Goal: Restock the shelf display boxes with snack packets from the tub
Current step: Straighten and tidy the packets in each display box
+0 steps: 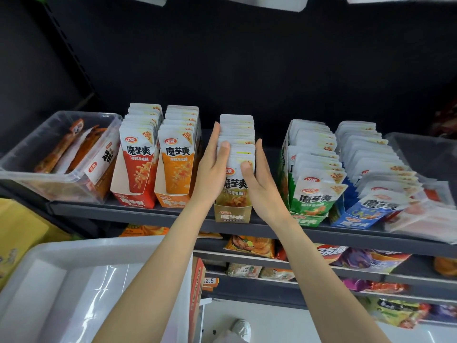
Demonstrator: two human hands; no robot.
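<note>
Squaring up the brown display box (pixel 233 215) at the shelf's (pixel 346 237) front edge, you press the packet stack (pixel 237 134) from both sides: left hand (pixel 212 167) and right hand (pixel 257 179) flat, fingers straight, thumbs on the front packets. This box looks full. The white tub (pixel 74 280) sits below left, seemingly empty. Next, probably tidy the green box (pixel 308 220).

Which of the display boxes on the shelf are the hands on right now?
The tan display box, third of the five. The left hand and right hand press flat against the sides of its packet row; the red, orange, green and blue ones go untouched.
</note>
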